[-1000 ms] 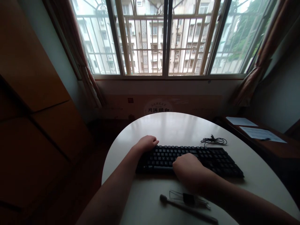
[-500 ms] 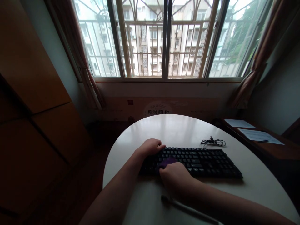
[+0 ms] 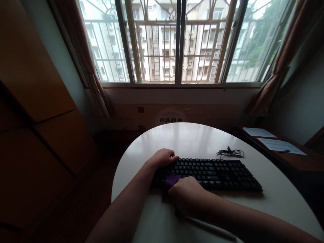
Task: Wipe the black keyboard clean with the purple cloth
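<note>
Long black plastic keyboard [image 3: 210, 173] lies flat on the round white table [image 3: 192, 138], long side across the view, left end close to the table's left edge, near long edge facing the person. Left hand [image 3: 162, 158] rests on the keyboard's far left corner, fingers curled over the top edge, pressing down; it grips nothing else, just pins the board. Right hand [image 3: 186, 195] is closed around a small purple cloth-like pad [image 3: 172, 180], pressed against the keyboard's near left edge. What the purple piece is exactly, cannot tell, light is dim.

Handling, as a judgement: keyboard is rigid, light to moderate in weight, slides easily on the smooth glossy tabletop, so pinning at a corner as the left hand does makes sense. Best hold is on the frame ends or the long edges, not on the keycaps, which give under pressure and can pop off. The purple pad looks soft, light, squashable; a full-fist pinch suits it.

A thin black cable [image 3: 231, 153] lies coiled on the table just beyond the keyboard's far right edge, loose, could snag if the board shifts. A slim pale stick-like tool [image 3: 215, 229] lies near the table's near edge, partly under the right forearm; its head is hidden. White papers [image 3: 278, 145] sit on a dark side desk at the right, well apart. Barred window [image 3: 177, 44] behind.
</note>
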`<action>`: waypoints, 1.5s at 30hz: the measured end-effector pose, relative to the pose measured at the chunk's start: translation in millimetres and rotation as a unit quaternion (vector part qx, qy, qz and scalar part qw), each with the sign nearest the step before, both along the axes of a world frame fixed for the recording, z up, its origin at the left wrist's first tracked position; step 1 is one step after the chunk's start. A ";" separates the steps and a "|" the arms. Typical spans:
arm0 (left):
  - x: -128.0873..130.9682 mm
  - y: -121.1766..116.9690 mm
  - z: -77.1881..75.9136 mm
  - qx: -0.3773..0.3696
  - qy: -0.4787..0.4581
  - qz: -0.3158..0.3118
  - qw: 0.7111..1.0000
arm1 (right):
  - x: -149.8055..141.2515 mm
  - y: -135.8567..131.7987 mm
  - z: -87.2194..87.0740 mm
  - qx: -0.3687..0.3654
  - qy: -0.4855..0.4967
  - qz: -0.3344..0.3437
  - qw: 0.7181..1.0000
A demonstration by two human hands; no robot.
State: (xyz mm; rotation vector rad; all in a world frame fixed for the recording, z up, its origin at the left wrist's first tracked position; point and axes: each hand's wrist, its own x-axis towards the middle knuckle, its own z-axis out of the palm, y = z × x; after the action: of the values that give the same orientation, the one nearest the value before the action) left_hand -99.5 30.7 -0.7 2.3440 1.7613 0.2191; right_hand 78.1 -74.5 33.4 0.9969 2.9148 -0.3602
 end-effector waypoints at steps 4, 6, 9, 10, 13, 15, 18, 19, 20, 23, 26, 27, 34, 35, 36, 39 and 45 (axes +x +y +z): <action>-1.1 -0.1 -0.6 0.004 -0.007 -0.009 1.000 | 3.8 9.7 -4.9 0.027 0.035 0.014 0.999; -1.5 -0.5 -0.3 0.001 -0.010 -0.010 1.000 | 7.9 17.3 -1.9 0.051 0.049 0.003 0.998; -1.4 -1.4 1.1 -0.008 -0.016 -0.008 1.000 | 19.2 32.6 11.2 0.079 0.065 -0.038 0.994; -1.3 -1.6 1.7 -0.010 -0.018 -0.008 1.000 | 24.1 38.7 16.6 0.083 0.074 -0.057 0.992; -0.6 -1.7 3.3 -0.015 -0.020 -0.012 1.000 | 38.2 57.2 29.9 0.096 0.104 -0.119 0.983; -0.2 -0.9 3.4 -0.016 -0.022 -0.011 1.000 | 42.4 65.1 31.6 0.115 0.145 -0.140 0.973; -0.1 0.4 2.2 -0.020 -0.024 -0.009 0.999 | 36.3 64.4 19.6 0.128 0.175 -0.098 0.971; -0.1 0.6 1.7 -0.018 -0.023 -0.007 1.000 | 31.4 61.1 12.7 0.127 0.169 -0.065 0.975; -0.1 0.6 1.3 -0.016 -0.022 -0.005 1.000 | 25.9 56.8 5.2 0.126 0.163 -0.035 0.978; 0.5 -0.7 1.4 -0.009 -0.015 0.001 1.000 | 11.2 44.0 -15.3 0.110 0.148 0.060 0.981; 1.3 -1.8 2.1 -0.008 -0.009 0.000 1.000 | 6.1 37.8 -24.8 0.110 0.144 0.103 0.978; 1.4 -1.8 2.1 -0.006 -0.006 -0.002 1.000 | 6.4 37.4 -25.0 0.112 0.144 0.109 0.977; -0.1 0.7 -0.6 -0.002 0.000 0.000 1.000 | 11.6 34.3 -7.3 0.129 0.089 0.139 0.978; -0.3 0.8 -0.8 -0.002 -0.001 0.001 1.000 | 11.9 32.9 -4.8 0.132 0.077 0.140 0.978; -0.4 0.8 -0.9 -0.002 0.000 0.001 1.000 | 12.4 31.7 -2.7 0.134 0.065 0.137 0.979; -0.6 0.8 -1.1 0.002 0.000 -0.002 1.000 | 16.4 29.9 2.4 0.132 0.019 0.108 0.985; -1.0 1.4 -1.6 0.006 -0.002 -0.001 1.000 | 29.6 27.2 23.8 0.091 -0.086 0.042 0.991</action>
State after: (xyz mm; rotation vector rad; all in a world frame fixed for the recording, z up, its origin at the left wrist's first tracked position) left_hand -100.5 32.1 -2.3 2.3523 1.7594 0.2341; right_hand 107.7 -47.4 57.2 0.8730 2.8590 -0.0026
